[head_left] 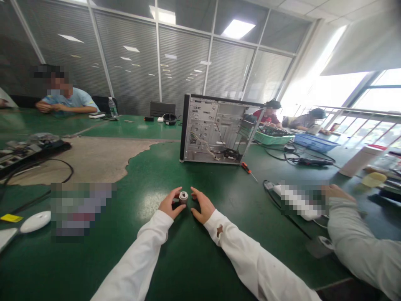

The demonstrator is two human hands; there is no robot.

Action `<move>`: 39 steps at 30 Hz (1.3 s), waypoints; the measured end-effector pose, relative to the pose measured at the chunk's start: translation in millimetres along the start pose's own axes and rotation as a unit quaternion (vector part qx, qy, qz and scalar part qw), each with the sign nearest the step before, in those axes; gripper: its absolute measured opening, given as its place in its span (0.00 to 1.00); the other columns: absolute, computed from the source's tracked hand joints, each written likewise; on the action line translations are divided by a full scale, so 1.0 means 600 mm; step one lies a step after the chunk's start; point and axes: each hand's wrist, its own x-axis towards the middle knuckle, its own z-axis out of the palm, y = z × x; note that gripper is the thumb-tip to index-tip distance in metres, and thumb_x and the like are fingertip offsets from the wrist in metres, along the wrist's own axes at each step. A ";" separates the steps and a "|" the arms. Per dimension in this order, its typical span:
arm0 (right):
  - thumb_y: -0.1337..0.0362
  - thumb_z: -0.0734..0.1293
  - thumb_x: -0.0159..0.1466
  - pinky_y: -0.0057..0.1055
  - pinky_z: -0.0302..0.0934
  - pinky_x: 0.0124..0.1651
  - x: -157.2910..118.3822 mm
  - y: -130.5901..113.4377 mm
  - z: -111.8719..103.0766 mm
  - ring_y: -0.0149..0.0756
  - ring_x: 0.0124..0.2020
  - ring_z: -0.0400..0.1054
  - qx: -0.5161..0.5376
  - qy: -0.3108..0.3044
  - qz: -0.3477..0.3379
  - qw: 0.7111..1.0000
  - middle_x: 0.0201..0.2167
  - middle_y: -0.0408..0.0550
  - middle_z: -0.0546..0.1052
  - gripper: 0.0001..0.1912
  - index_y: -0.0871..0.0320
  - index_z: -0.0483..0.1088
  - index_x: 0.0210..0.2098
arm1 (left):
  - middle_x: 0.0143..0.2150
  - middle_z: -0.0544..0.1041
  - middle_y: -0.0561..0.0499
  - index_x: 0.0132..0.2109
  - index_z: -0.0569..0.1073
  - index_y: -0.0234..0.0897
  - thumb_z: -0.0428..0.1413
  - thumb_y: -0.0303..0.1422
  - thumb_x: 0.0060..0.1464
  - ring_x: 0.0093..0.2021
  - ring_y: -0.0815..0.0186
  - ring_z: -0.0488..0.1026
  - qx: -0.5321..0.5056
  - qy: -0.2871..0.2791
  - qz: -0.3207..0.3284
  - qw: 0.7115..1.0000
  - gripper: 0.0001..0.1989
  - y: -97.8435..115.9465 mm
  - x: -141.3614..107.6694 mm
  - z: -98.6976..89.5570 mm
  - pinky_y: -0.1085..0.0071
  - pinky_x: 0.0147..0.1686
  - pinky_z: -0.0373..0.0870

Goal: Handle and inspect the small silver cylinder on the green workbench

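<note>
A small cylinder (183,198) with a pale top, a dark centre and a brownish side is in front of me, over the green table. My left hand (171,204) curves around its left side, thumb near its lower edge and fingers behind it. Whether the cylinder rests on the tabletop or is slightly raised, I cannot tell. Just to its right, my right hand (203,205) is held apart from it, thumb and fingers spread with nothing between them. Beyond both hands, an opened computer case (216,129) stands upright, with loose wires inside.
An orange-handled screwdriver (247,168) lies beside the case. At right, a co-worker's sleeved arm (354,234) reaches toward a white power strip (308,212). Green (272,139) and blue baskets (316,143) stand behind. A white mouse (36,221) lies at left.
</note>
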 end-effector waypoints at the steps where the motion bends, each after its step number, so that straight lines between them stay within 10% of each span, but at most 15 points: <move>1: 0.71 0.61 0.46 0.37 0.54 0.44 0.001 -0.004 -0.003 0.35 0.39 0.59 0.004 -0.002 -0.005 1.000 0.43 0.50 0.62 0.38 0.57 0.42 0.54 | 0.42 0.69 0.46 0.52 0.53 0.37 0.53 0.29 0.39 0.42 0.63 0.66 0.008 0.000 0.009 1.000 0.30 0.000 0.000 0.001 0.67 0.34 0.66; 8: 0.70 0.61 0.46 0.36 0.53 0.44 0.000 -0.011 -0.007 0.37 0.41 0.58 0.002 -0.011 -0.020 1.000 0.45 0.51 0.61 0.38 0.56 0.41 0.55 | 0.45 0.65 0.45 0.47 0.59 0.36 0.49 0.29 0.45 0.46 0.63 0.62 0.122 0.002 0.140 0.983 0.19 0.003 0.003 0.001 0.64 0.45 0.60; 20: 0.68 0.61 0.47 0.37 0.54 0.42 -0.001 -0.011 -0.011 0.38 0.41 0.59 -0.011 -0.031 -0.005 0.999 0.41 0.51 0.64 0.38 0.58 0.40 0.55 | 0.41 0.69 0.45 0.42 0.64 0.34 0.50 0.29 0.45 0.42 0.64 0.66 0.108 0.003 0.089 0.990 0.15 0.012 0.004 0.000 0.67 0.42 0.63; 39: 0.72 0.61 0.44 0.34 0.57 0.41 -0.003 -0.019 -0.006 0.35 0.40 0.59 0.118 0.003 -0.073 0.990 0.46 0.52 0.59 0.38 0.57 0.43 0.53 | 0.29 0.73 0.48 0.41 0.61 0.34 0.57 0.36 0.35 0.31 0.65 0.71 -0.347 0.010 -0.138 0.928 0.23 -0.003 0.009 0.018 0.68 0.33 0.66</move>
